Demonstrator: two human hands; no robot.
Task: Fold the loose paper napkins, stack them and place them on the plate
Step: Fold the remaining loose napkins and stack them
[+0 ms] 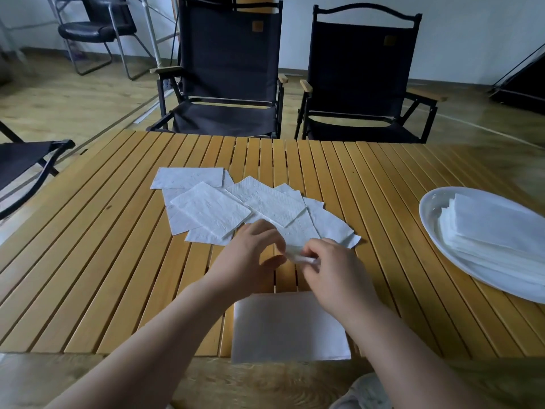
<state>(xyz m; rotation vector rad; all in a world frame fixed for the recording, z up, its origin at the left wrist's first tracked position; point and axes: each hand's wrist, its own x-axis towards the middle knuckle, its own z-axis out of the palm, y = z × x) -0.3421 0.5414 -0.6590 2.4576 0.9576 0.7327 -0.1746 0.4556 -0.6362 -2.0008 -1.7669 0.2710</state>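
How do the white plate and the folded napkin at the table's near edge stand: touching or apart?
Apart. The head view shows bare table slats lying between the rim of the plate and the folded napkin.

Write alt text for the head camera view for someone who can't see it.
A person's left hand and right hand pinch the near edge of a white napkin from the loose pile on a slatted wooden table. A folded stack lies nearer the person; a white plate at right holds more napkins. Two black chairs stand beyond.
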